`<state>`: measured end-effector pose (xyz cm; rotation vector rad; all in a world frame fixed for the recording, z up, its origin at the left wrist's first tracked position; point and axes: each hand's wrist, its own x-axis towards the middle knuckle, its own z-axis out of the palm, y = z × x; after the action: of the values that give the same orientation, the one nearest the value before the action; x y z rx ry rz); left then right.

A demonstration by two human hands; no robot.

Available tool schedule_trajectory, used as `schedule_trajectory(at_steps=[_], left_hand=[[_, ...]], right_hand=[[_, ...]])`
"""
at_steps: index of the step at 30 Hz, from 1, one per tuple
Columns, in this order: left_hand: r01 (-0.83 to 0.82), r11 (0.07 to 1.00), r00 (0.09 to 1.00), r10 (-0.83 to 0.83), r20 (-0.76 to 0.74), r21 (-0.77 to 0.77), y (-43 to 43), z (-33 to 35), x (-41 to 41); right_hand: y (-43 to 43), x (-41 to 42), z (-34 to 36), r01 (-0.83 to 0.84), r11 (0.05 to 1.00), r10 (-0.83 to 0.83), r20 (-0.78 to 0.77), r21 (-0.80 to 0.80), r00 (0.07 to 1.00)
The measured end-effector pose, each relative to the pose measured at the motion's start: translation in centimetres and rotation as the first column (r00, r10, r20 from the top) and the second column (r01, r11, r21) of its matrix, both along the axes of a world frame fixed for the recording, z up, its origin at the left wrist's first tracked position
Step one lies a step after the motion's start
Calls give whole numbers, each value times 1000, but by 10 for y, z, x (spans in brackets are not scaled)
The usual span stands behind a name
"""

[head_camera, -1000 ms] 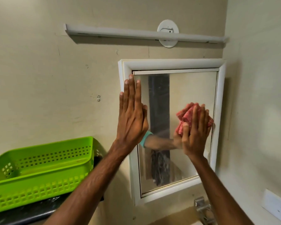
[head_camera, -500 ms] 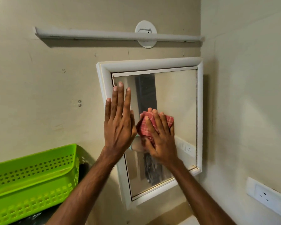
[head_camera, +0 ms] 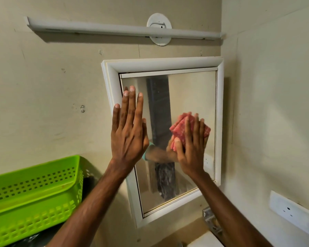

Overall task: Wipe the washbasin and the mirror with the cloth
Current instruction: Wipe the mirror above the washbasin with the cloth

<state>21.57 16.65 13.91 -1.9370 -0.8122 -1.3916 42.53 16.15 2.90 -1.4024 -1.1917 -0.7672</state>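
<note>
A white-framed mirror (head_camera: 191, 97) hangs on the beige wall in the corner. My right hand (head_camera: 192, 150) presses a folded red checked cloth (head_camera: 179, 130) flat against the glass, right of the mirror's middle. My left hand (head_camera: 128, 132) lies flat with fingers straight up, resting on the mirror's left edge and frame, holding nothing. A white corner of the washbasin (head_camera: 206, 240) shows at the bottom edge, mostly out of view.
A green perforated plastic basket (head_camera: 34, 195) sits at the lower left on a dark surface. A white tube light (head_camera: 118, 29) runs above the mirror. A white wall socket (head_camera: 291, 211) is on the right wall. A metal bracket (head_camera: 211, 220) sits below the mirror.
My right hand has slid the cloth rightward and slightly up across the glass from beside my left hand. The left hand stays on the mirror's left edge.
</note>
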Motion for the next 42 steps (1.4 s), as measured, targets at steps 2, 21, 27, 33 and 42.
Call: schedule_trajectory(at_steps=[2, 21, 27, 33, 42], left_hand=[[1, 1000, 1000, -1, -1, 2, 0, 0, -1], [-94, 995, 995, 94, -40, 22, 2, -3, 3], [-93, 995, 994, 95, -50, 36, 2, -4, 3], [-60, 996, 998, 62, -30, 72, 1, -3, 3], [-77, 995, 996, 80, -33, 65, 0, -5, 5]], right_hand=[[0, 4, -7, -40, 999, 44, 132, -34, 990], [-2, 75, -69, 118, 993, -114, -197, 11, 974], [0, 71, -64, 124, 991, -132, -250, -47, 959], [6, 84, -21, 140, 990, -134, -216, 15, 967], [10, 55, -84, 127, 991, -107, -344, 35, 933]])
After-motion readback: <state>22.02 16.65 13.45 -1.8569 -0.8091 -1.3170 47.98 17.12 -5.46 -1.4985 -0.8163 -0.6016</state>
